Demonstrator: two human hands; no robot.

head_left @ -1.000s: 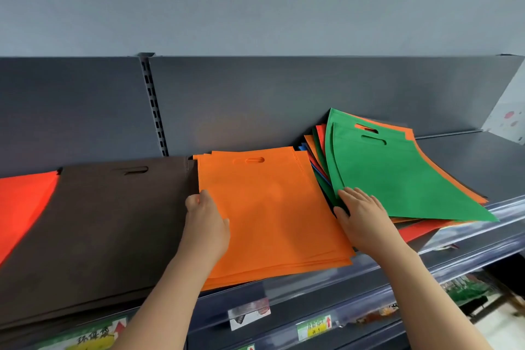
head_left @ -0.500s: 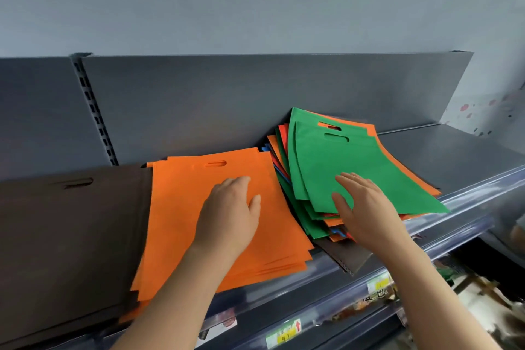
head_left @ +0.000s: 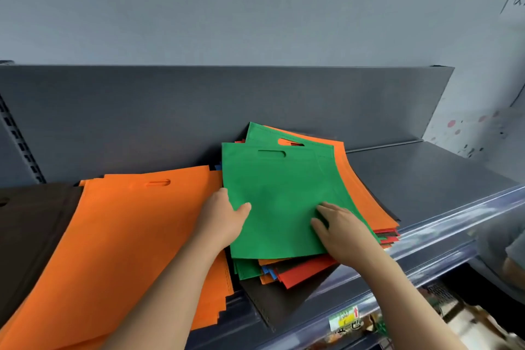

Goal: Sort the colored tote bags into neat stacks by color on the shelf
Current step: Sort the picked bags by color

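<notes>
Two hands: both on the mixed pile (head_left: 306,273). The left hand (head_left: 224,219) takes the top green bag (head_left: 272,196) at its left edge, grip pinching, thumb above and fingers hidden beneath. The right hand (head_left: 341,233) lies on the bag's near right corner, grip spread flat.
Task's thing: top green bag, uppermost on the mixed pile, just right of the orange stack (head_left: 127,236); a brown stack (head_left: 28,236) lies further left.
Risk, pile: its near edges reach the shelf front, so pulling the top bag could drag loose red or orange bags off.
Risk, stacks: the pile sits hard against the orange stack, and a sideways pull may skew that stack.
Surface: dark grey shelf (head_left: 426,185), smooth, with a clear price rail (head_left: 443,224) in front.
Room: grey-blue wall (head_left: 255,8) above; another person's arm (head_left: 514,261) at the far right.
</notes>
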